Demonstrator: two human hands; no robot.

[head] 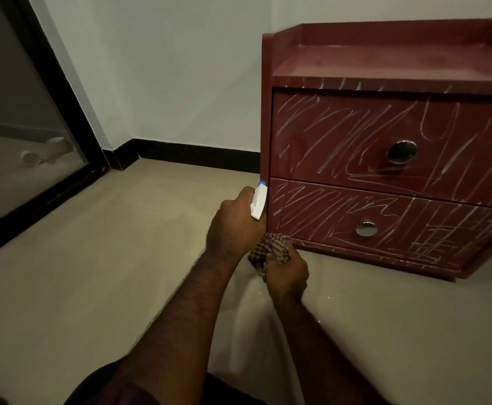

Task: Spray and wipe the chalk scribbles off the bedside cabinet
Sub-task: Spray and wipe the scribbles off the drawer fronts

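A dark red bedside cabinet (384, 65) stands on the floor at the right, with two drawers and round metal knobs. White chalk scribbles (326, 135) cover both drawer fronts and the front edge of the top. My left hand (236, 223) grips a white spray bottle (258, 201) with a blue nozzle tip, held close to the cabinet's lower left corner. The bottle's body is hidden by the hand. Just below, my right hand (287, 271) clutches a bunched checked cloth (271, 248) near the cabinet's base.
The cabinet sits against a white wall with a black skirting (198, 154). A glass door in a black frame (63, 118) fills the left side. Beige tiled floor (107, 258) stretches in front and to the left.
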